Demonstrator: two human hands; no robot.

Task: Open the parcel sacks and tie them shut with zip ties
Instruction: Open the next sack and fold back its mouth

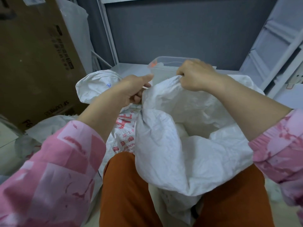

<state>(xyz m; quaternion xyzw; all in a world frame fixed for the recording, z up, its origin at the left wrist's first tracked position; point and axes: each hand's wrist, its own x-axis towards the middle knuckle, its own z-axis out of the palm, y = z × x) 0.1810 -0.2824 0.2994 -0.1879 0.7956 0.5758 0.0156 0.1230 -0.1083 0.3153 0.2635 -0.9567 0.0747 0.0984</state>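
big cardboard box (pixel 35 63) leans on the far left, with another crumpled white sack (pixel 96 86) lying just right of it. my left hand (pixel 133 90) is curled closed on the sack's rim, pinching the woven fabric near its left edge; something thin and pale pokes out between my fingers but i can't tell what it is. the open parcel sack (pixel 172 145) sits between my knees, mouth facing up at me, red printed characters down its left side and white stuff bunched inside. my right hand (pixel 195 76) is fisted tight around a gathered bit of the far rim, lifting it up. right behind my hands there's a clear plastic bin (pixel 164 63) on the low shelf (pixel 129 69). white metal racking (pixel 278 46) runs up the right side.
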